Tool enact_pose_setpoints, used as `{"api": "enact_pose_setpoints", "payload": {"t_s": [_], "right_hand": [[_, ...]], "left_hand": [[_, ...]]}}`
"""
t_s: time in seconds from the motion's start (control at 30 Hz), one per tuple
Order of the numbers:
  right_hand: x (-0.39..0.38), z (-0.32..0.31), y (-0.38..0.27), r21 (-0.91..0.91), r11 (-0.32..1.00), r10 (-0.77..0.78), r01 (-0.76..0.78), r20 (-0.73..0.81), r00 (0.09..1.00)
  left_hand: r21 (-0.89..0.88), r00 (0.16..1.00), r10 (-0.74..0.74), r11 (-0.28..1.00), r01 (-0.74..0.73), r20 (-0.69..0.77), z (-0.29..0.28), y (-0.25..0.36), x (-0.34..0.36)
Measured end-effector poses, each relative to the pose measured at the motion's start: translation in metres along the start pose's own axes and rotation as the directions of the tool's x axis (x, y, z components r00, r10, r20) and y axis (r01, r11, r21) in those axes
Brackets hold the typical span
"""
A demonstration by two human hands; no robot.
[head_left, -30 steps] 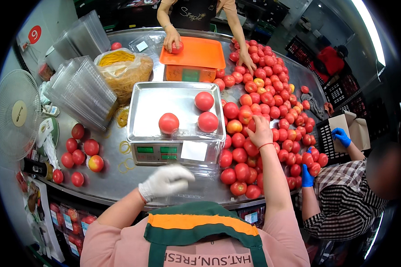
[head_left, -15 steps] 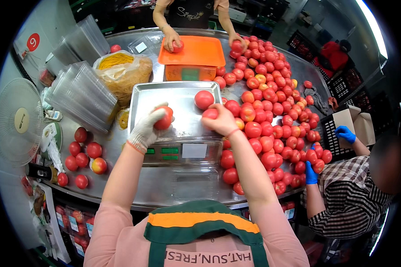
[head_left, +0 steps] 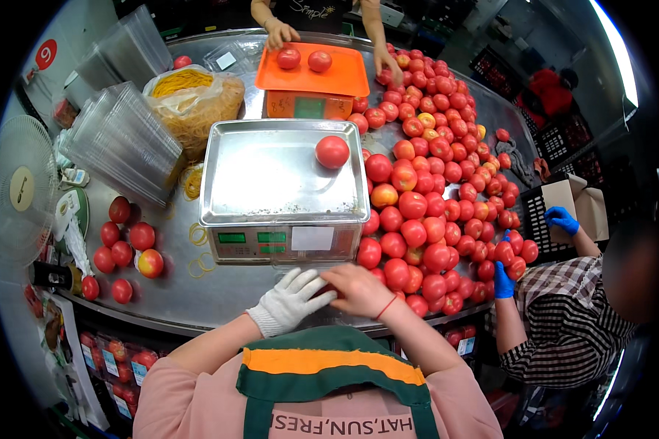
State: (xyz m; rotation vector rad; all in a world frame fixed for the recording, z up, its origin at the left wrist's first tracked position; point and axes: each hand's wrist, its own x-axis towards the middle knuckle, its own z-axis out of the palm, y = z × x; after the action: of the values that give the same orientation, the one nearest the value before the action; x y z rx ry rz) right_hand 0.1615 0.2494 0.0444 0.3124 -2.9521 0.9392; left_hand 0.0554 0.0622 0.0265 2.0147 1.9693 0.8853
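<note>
At the near edge of the metal table, my left hand (head_left: 285, 301) in a white knitted glove meets my bare right hand (head_left: 360, 291), fingertips close together. Their fingers curve downward. A small dark reddish patch shows between them, but what they hold is mostly hidden. Just beyond, a scale (head_left: 252, 252) with green displays carries a shiny metal tray (head_left: 263, 172). One red tomato (head_left: 332, 152) lies on that tray, toward its right side. Right of the scale spreads a large heap of tomatoes (head_left: 436, 227), close to my right hand.
Several tomatoes (head_left: 142, 235) sit at the left near a fan (head_left: 22, 186). Stacked clear plastic containers (head_left: 121, 143) and a bag of yellow rubber bands (head_left: 198, 110) stand behind. Across, a co-worker's hand (head_left: 280, 34) touches an orange tray (head_left: 311, 77); blue-gloved hands (head_left: 504, 280) work at right.
Both my hands have drawn back from the metal tray to the table's near edge. The tomatoes they held are no longer visible in them. A second tomato now sits on the orange tray.
</note>
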Motion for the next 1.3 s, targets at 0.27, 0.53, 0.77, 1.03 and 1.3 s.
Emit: {"api": "enact_pose_setpoints", "payload": {"t_s": [0.27, 0.53, 0.77, 1.03, 1.3], "right_hand": [[0.135, -0.077, 0.056, -0.155, 0.973, 0.028, -0.168, -0.647, 0.762], [0.153, -0.077, 0.057, 0.46, 0.829, 0.494, -0.32, -0.331, 0.804], [0.013, -0.017, -0.041, 0.571, 0.816, -0.044, 0.088, -0.091, 0.995], [-0.069, 0.038, -0.049, 0.272, 0.942, 0.274, -0.195, -0.29, 0.917], [-0.092, 0.066, -0.044, 0.839, 0.199, 0.669, -0.506, 0.261, 0.696]], "left_hand": [[0.299, 0.992, -0.011, 0.954, -0.028, 0.127, 0.005, 0.001, 0.003], [0.277, 0.999, 0.014, 0.961, -0.023, 0.033, 0.011, -0.007, -0.002], [-0.114, 0.964, -0.191, 0.979, 0.171, -0.187, 0.015, -0.004, -0.008], [-0.05, 0.773, -0.274, 0.952, 0.301, -0.572, -0.008, -0.002, -0.021], [-0.999, 0.581, -0.814, 0.033, 0.017, -0.017, -0.019, -0.016, -0.038]]}}
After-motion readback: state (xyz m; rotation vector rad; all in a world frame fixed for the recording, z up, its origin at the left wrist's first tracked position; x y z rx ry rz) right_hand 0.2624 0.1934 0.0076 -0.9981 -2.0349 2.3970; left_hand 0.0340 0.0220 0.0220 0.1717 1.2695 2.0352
